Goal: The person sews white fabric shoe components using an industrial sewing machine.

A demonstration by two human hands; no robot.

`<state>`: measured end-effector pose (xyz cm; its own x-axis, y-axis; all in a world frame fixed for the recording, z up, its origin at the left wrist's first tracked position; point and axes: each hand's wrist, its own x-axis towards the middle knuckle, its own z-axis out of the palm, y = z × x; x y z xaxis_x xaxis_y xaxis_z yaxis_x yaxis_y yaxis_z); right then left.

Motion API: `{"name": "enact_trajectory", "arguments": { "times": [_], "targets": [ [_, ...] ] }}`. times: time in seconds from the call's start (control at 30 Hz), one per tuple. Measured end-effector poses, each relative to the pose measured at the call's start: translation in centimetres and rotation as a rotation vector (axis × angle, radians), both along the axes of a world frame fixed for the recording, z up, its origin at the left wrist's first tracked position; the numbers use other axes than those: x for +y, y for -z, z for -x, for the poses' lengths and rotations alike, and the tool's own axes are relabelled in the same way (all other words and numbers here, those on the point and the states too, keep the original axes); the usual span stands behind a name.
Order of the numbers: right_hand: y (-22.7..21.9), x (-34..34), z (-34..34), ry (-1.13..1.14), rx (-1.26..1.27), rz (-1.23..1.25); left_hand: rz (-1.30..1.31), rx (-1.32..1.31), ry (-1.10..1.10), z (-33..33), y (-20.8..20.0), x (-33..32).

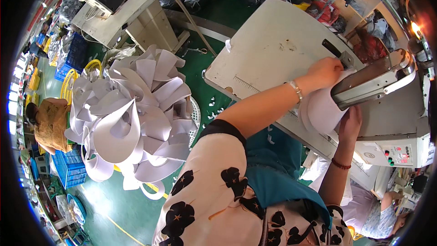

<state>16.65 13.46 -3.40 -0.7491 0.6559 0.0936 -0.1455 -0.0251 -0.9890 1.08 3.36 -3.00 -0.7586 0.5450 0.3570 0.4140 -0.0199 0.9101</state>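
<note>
Head view: I have a smooth white curved sheet (pixel 325 111) between my two hands, at the free end of a long grey metal machine arm (pixel 375 82) that reaches in from the right over an off-white, worn flat desk (pixel 268 45). My left grip (pixel 324 72) is at the sheet's upper end, fingers bent closely inward; the fingertips are hidden, so I cannot tell how firmly they pinch. My right grip (pixel 351 123) lies lower down, against the sheet's lower right edge and just under the metal arm, its fingers partly out of sight; I cannot tell how far closed it is. The sheet bulges out to the left of the arm's end, and I cannot see whether it wraps all the way around. Well apart, to my left, a large heap of white curved sheet pieces (pixel 132 109) rises from a white perforated plastic basket (pixel 195 119).
</note>
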Motion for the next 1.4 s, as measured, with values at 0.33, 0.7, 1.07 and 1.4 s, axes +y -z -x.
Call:
{"name": "enact_trajectory", "arguments": {
  "times": [0.33,0.7,1.07,1.4],
  "targets": [
    [2.9,-2.5,-0.9,0.012,-0.051,-0.931,0.077,0.110,-0.039,-2.8,4.1,-7.9],
    [2.8,-6.4,-6.2,0.049,0.263,-1.038,1.308,0.694,-0.985,-9.9,-4.0,-37.0],
    [1.1,-11.9,-5.3,-0.358,0.435,-0.990,1.169,0.657,-1.086,-12.0,-4.7,-40.2],
    [-0.7,-17.5,-0.6,-0.857,0.269,-0.586,0.462,0.852,-1.001,-14.9,-4.5,-34.7]
  ]
}}
